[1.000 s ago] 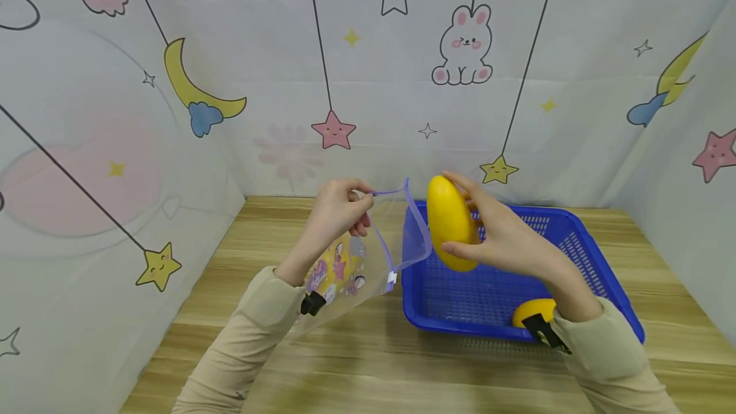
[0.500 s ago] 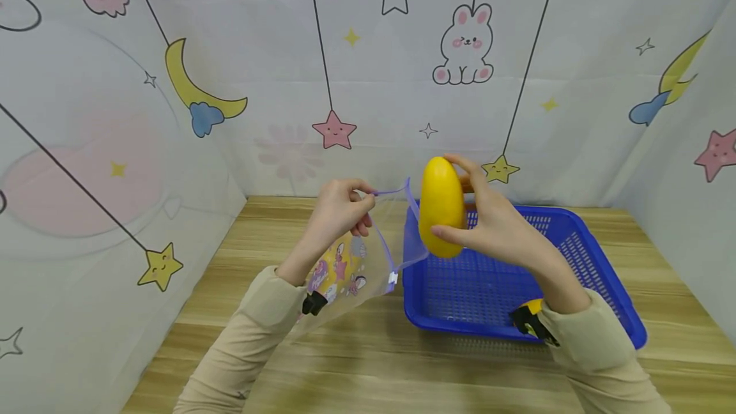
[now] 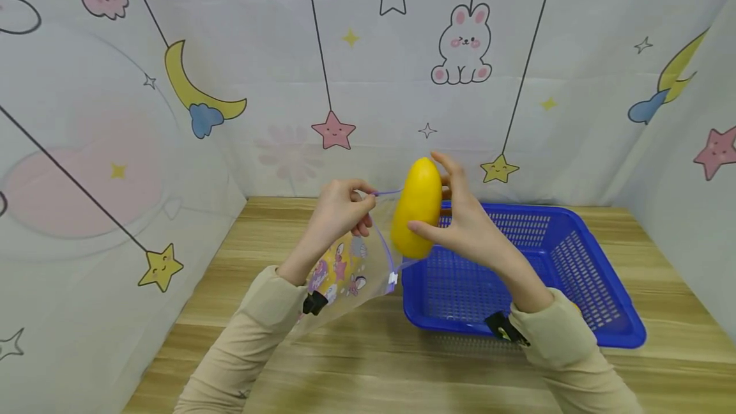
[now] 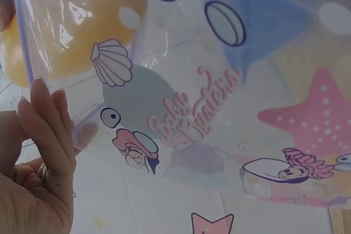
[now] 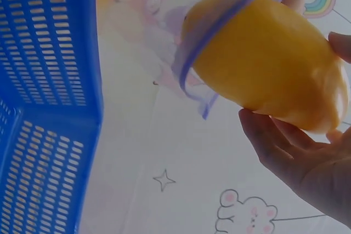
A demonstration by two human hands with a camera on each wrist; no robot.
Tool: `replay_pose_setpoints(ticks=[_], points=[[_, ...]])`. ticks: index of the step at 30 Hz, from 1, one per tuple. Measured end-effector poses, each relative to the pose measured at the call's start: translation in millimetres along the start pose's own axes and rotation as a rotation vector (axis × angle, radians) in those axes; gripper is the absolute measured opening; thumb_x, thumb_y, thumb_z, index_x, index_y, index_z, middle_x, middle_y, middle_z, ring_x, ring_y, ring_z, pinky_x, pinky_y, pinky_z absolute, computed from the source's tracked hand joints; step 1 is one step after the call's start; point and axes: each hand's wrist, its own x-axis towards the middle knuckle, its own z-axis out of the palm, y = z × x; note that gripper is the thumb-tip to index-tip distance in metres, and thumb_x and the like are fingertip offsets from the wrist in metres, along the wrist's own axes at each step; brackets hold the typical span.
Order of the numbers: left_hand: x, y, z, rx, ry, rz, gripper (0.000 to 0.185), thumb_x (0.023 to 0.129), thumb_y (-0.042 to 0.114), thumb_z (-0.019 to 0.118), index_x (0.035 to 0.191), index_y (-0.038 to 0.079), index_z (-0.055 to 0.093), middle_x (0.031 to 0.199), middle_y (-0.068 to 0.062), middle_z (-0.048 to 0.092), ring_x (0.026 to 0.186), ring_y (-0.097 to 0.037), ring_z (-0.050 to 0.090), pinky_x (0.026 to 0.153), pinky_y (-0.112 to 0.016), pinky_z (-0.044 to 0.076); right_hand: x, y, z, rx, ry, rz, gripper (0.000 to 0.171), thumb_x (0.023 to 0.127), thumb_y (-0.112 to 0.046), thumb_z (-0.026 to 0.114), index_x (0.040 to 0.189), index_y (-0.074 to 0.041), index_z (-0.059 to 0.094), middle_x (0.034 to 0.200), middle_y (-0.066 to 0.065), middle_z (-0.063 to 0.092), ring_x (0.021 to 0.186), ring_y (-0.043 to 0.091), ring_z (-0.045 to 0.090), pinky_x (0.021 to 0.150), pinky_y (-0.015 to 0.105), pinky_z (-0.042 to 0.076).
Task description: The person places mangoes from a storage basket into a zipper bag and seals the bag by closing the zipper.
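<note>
With the left hand (image 3: pixel 339 209) pinching the bag (image 3: pixel 351 267) rim open, the right hand (image 3: pixel 460 225), gripping the mango (image 3: pixel 415 207) at the mouth, should slide it in tip-first, rim held taut.

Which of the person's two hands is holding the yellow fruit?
The right hand holds the yellow fruit, fingers and thumb around it, at the bag's mouth. The left hand instead pinches the rim of the clear printed bag.
</note>
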Motion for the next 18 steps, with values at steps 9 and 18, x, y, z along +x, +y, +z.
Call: replay_pose_setpoints(ticks=[9, 18], points=[[-1.3, 2.3, 0.8, 0.009, 0.000, 0.007, 0.021, 0.091, 0.010, 0.057, 0.107, 0.002, 0.068, 0.057, -0.012, 0.065, 0.040, -0.019, 0.059, 0.043, -0.029, 0.054, 3, 8, 21, 0.095, -0.024, 0.082, 0.095, 0.083, -0.027, 0.075, 0.149, -0.033, 0.008, 0.138, 0.018, 0.042, 0.111, 0.032, 0.058, 0.084, 0.040, 0.059], [-0.2, 1.4, 1.5, 0.010, 0.001, 0.005, 0.022, 0.092, 0.010, 0.057, 0.108, 0.001, 0.068, 0.057, -0.012, 0.065, 0.040, -0.021, 0.060, 0.043, -0.028, 0.053, 5, 18, 38, 0.156, -0.034, 0.129, 0.092, 0.083, -0.028, 0.075, 0.149, -0.029, 0.011, 0.138, 0.019, 0.039, 0.107, 0.034, 0.062, 0.081, 0.039, 0.060]])
